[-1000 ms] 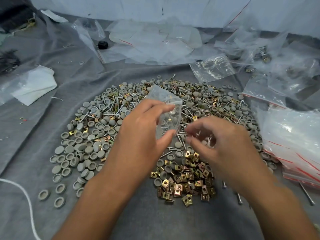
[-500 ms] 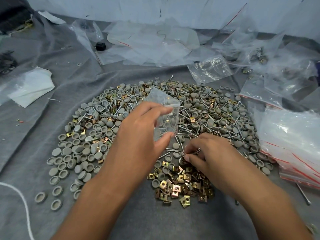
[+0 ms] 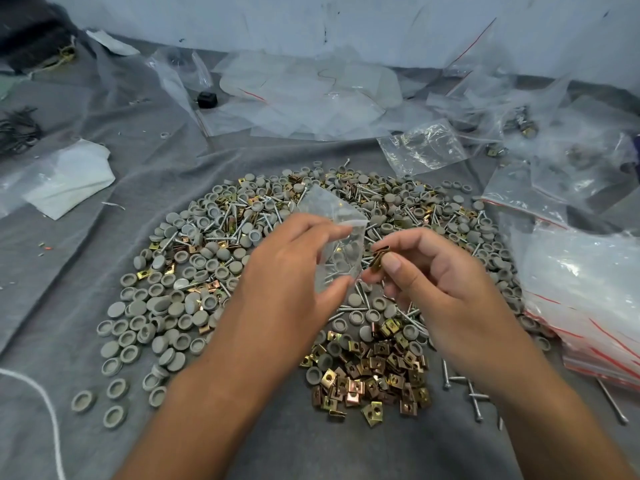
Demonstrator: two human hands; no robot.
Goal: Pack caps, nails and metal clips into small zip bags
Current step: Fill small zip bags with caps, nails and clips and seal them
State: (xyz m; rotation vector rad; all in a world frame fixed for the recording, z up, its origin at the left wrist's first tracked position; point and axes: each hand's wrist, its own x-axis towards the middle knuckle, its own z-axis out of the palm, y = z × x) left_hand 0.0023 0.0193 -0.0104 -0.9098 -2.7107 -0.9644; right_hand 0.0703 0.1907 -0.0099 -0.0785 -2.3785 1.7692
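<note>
Head view, right hand [image 3: 440,282] pinching metal clips [image 3: 380,258], beside zip bag [image 3: 337,244]

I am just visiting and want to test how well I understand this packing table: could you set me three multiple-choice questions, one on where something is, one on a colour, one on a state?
1. Where does the stack of red-striped clear zip bags lie?
A. at the right edge of the grey cloth
B. under the left forearm
C. on top of the clip heap

2. What colour are the round plastic caps?
A. red
B. grey
C. black

3. What is the right hand doing?
A. lying flat on the cloth
B. pinching brass-coloured metal clips
C. gripping a white cord

Answers: 1 A, the stack sits at the right beside the heap. 2 B, every cap is grey. 3 B, thumb and fingers hold the clips beside the small clear bag that the left hand holds.
</note>
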